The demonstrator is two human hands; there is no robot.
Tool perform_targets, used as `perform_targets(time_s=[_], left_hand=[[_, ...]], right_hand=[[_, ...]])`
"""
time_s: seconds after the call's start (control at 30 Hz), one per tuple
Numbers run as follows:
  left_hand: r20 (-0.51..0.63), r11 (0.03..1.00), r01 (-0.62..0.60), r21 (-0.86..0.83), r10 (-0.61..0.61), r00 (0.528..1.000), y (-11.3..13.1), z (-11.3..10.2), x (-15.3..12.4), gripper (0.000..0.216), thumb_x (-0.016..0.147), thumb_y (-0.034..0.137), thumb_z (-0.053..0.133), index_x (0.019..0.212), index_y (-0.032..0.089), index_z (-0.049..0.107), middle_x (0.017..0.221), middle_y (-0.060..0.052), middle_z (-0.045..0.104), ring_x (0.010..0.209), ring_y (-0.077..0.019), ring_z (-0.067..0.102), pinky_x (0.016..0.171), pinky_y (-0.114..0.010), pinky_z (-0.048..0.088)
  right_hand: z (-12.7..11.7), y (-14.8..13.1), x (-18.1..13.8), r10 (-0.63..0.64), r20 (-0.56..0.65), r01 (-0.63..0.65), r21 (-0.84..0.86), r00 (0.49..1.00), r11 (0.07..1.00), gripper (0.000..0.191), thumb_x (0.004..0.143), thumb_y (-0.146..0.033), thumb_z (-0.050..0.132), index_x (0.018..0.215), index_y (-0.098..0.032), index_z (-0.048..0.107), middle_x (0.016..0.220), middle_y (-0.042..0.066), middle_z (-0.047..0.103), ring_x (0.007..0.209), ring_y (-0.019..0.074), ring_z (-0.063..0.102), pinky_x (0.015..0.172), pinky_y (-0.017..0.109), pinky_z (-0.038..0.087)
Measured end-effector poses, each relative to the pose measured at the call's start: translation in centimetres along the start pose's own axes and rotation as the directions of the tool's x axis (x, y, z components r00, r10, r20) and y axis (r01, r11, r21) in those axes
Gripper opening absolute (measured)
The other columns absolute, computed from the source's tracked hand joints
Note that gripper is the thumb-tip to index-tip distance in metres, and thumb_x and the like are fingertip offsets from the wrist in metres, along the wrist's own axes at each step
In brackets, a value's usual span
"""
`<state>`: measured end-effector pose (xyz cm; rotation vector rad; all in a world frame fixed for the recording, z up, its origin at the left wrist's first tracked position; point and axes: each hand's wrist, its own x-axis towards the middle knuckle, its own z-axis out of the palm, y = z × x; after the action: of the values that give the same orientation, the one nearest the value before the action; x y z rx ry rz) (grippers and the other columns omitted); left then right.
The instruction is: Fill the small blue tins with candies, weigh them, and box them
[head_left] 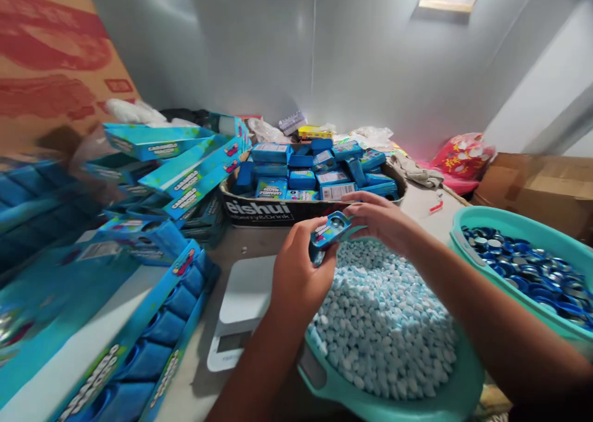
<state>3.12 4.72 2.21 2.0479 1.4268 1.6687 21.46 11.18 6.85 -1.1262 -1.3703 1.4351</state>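
A small blue candy box [332,227] with a round opening in its upper face is held in my left hand [303,255], its fingers and thumb closed around the sides. Close against the box's right end is my right hand [377,221], fingers stretched out and apart; I cannot tell whether they touch it. Beneath both hands lies a teal basin [470,372] full of small pale blue and white candies [384,323]. Left of the basin sits a white kitchen scale [248,292], partly covered by my left forearm. Behind my hands, a black carton [259,213] holds several similar blue boxes [303,178].
Another teal basin [463,215] on the right contains blue and silver round caps [523,267]. Blue display trays [185,187] are piled at the left, with a filled one [162,323] in front. A brown cardboard box [532,181] and a red floral bag [466,156] stand at the back right.
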Motion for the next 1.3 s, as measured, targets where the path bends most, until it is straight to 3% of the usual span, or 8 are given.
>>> perform_targets(time_s=[0.1,0.23,0.33,0.47,0.67,0.9,1.07,1.3], left_hand=[[-0.124,1.0,-0.003,0.022,0.005,0.992,-0.1,-0.3,0.3,0.043,0.08,0.017,0.074,0.118,0.023,0.058,0.111,-0.005,0.067,0.105,-0.0194,0.066,0.095,-0.032,0.055],[-0.191,0.997,0.043,0.069,-0.029,0.981,-0.9,-3.1,1.5,0.042,0.078,0.019,0.074,0.117,0.023,0.059,0.114,-0.006,0.065,0.109,-0.0218,0.064,0.099,-0.038,0.053],[-0.105,0.973,0.217,0.079,-0.209,0.972,-2.1,-6.9,2.5,0.049,0.072,0.022,0.079,0.117,0.025,0.06,0.115,-0.006,0.066,0.105,-0.0243,0.067,0.094,-0.041,0.056],[0.102,0.903,0.408,0.135,-0.422,0.901,-4.4,-11.0,2.6,0.064,0.062,0.027,0.084,0.121,0.028,0.06,0.113,-0.006,0.067,0.1,-0.0278,0.068,0.087,-0.044,0.058],[0.476,0.871,0.482,0.089,-0.463,0.748,-7.8,-11.3,0.8,0.062,0.067,0.032,0.08,0.125,0.024,0.058,0.12,-0.009,0.067,0.108,-0.0291,0.067,0.091,-0.045,0.056],[0.112,0.986,0.149,-0.078,-0.14,0.984,-7.2,-11.1,0.4,0.033,0.089,0.044,0.065,0.116,0.024,0.062,0.116,-0.007,0.069,0.112,-0.0225,0.064,0.101,-0.039,0.05],[0.089,0.967,-0.097,0.234,0.078,0.993,-6.7,-11.1,0.5,0.022,0.098,0.037,0.053,0.091,0.021,0.066,0.092,-0.005,0.07,0.09,-0.0186,0.065,0.08,-0.032,0.049],[0.004,0.956,-0.106,0.273,0.109,0.994,-6.5,-11.2,0.4,0.027,0.099,0.034,0.047,0.085,0.021,0.065,0.088,-0.005,0.07,0.087,-0.0189,0.064,0.076,-0.032,0.046]], right_hand=[[-0.3,0.8,0.5,0.036,-0.003,-0.036,-0.19,0.999,0.981,0.025,0.081,-0.026,0.06,0.104,-0.02,0.064,0.085,0.004,0.066,0.072,0.0195,0.066,0.059,0.028,0.055],[0.4,3.0,0.5,0.007,0.363,0.253,-0.661,0.932,0.706,0.02,0.084,-0.028,0.062,0.1,-0.019,0.069,0.093,0.005,0.068,0.082,0.0215,0.063,0.073,0.032,0.051],[1.3,3.7,0.1,0.115,0.526,0.41,-0.766,0.843,0.496,0.037,0.085,-0.041,0.071,0.114,-0.019,0.069,0.114,0.01,0.066,0.098,0.028,0.062,0.085,0.036,0.047],[1.7,2.9,0.0,0.223,0.535,0.412,-0.805,0.815,0.428,0.057,0.078,-0.046,0.081,0.124,-0.016,0.065,0.123,0.011,0.063,0.105,0.0308,0.061,0.083,0.033,0.046],[1.9,2.2,0.0,0.288,0.523,0.405,-0.831,0.802,0.382,0.051,0.074,-0.037,0.086,0.118,-0.016,0.068,0.105,0.006,0.07,0.086,0.0249,0.062,0.067,0.027,0.04],[1.6,1.9,-0.2,0.173,0.531,0.441,-0.813,0.83,0.38,0.015,0.077,-0.021,0.076,0.092,-0.019,0.074,0.08,-0.002,0.068,0.068,0.0156,0.057,0.061,0.024,0.036],[0.6,1.2,-0.2,0.036,0.477,0.427,-0.814,0.878,0.393,0.016,0.079,-0.03,0.072,0.092,-0.021,0.074,0.078,-0.002,0.067,0.066,0.0151,0.056,0.06,0.025,0.038],[0.9,0.8,-0.7,-0.072,0.423,0.403,-0.778,0.903,0.483,0.022,0.081,-0.039,0.069,0.09,-0.019,0.073,0.079,0.002,0.067,0.07,0.0178,0.06,0.064,0.028,0.043]])
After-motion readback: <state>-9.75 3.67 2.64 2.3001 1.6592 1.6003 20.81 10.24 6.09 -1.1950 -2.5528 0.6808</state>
